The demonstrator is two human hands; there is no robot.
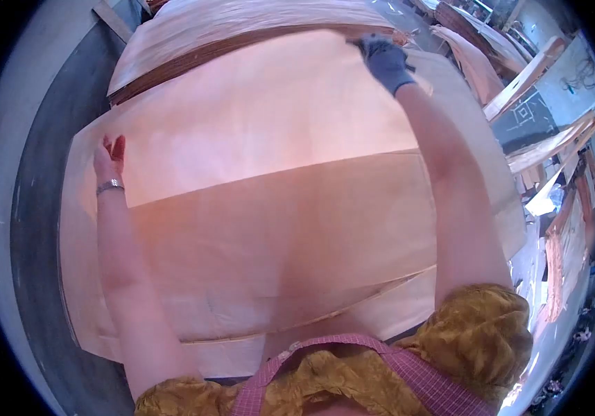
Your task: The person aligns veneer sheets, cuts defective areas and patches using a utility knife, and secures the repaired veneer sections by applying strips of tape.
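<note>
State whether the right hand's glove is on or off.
On: the grey glove covers the right hand down to the wrist.

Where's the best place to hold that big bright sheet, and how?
Likely by opposite edges, the left hand coming from the left and the right hand from the right: the sheet is broad, flat and thin, so one grip might let it sag.

A broad, pale sheet point(263, 118) lies over other sheets point(277, 243).
</note>
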